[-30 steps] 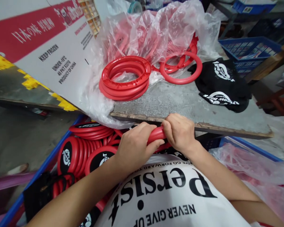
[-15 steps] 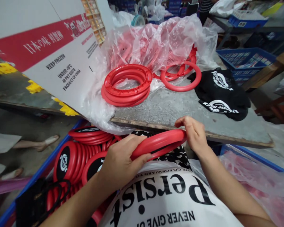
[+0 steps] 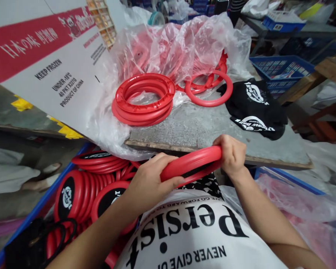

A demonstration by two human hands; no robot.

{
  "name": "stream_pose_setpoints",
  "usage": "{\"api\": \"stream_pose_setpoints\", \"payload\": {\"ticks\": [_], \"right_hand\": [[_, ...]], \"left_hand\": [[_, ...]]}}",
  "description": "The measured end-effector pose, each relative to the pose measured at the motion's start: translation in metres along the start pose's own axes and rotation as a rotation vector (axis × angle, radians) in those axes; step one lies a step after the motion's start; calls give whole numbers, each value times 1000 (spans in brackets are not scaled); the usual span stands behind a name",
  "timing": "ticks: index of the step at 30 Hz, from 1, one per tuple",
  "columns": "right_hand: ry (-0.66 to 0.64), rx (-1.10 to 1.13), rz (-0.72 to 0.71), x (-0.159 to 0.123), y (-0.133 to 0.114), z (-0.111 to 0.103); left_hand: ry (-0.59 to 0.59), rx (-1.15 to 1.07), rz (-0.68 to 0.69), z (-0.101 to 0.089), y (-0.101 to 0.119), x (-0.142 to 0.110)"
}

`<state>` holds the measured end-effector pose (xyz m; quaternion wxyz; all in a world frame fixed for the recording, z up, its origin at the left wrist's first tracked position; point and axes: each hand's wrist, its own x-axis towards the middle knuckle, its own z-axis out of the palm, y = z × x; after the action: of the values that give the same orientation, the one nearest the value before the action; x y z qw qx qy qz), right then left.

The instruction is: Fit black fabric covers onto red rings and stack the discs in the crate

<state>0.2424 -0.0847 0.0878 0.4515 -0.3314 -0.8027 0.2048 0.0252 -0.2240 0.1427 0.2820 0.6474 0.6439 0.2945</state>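
Note:
A red plastic ring with black fabric inside it (image 3: 194, 161) is held tilted in front of my body, just below the table edge. My left hand (image 3: 154, 179) grips its left side, thumb below and fingers over the rim. On its right end my right hand (image 3: 232, 155) is closed, with the fingers curled around the rim. On the table sit a stack of red rings (image 3: 144, 99), a single red ring (image 3: 210, 89) and black printed fabric pieces (image 3: 254, 108). Finished-looking red discs with black printed centres (image 3: 70, 196) fill a blue crate at lower left.
A large white carton (image 3: 56, 63) leans at the left. Clear plastic bags (image 3: 182, 45) with red rings inside lie at the table's back. Blue baskets (image 3: 282, 69) stand at right. Another person's leg (image 3: 36, 185) shows at far left. A bag of pink-red items (image 3: 302, 209) lies lower right.
My right hand has gone from partly open fingers at the ring's end to a closed grip around it. The ring has risen slightly. The whole view has shifted a little.

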Motion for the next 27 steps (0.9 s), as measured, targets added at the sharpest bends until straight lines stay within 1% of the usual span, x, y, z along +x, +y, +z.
{"api": "stream_pose_setpoints", "payload": {"ticks": [3,6,9,11,14,16,18,19,22,24,25,27], "right_hand": [[95,61,127,-2,12,-8],[150,154,186,-2,12,-5],[180,263,272,-9,11,9],[176,318,340,-18,15,22],[172,367,420,-33,27,38],[137,346,445,-35,31,39],[67,273,398,-28,26,32],[21,226,332,-20,19,27],[-158,40,52,5,-11,13],[-251,-109,-71,17,-27,10],[-270,-167,-102,21,-32,10],[-251,-213,-117,23,-30,11]], "left_hand": [[74,-87,37,1,-10,-4],[115,-97,76,-1,-5,-5],[96,-55,70,-8,4,-5],[67,-22,46,-11,6,-5],[38,13,-2,-10,3,-1],[41,24,-20,-7,0,5],[43,43,-16,-3,-1,12],[36,59,-4,-1,0,17],[-1,130,46,4,10,29],[-30,175,57,6,16,35],[-40,183,60,6,18,36],[-47,155,76,5,16,36]]}}
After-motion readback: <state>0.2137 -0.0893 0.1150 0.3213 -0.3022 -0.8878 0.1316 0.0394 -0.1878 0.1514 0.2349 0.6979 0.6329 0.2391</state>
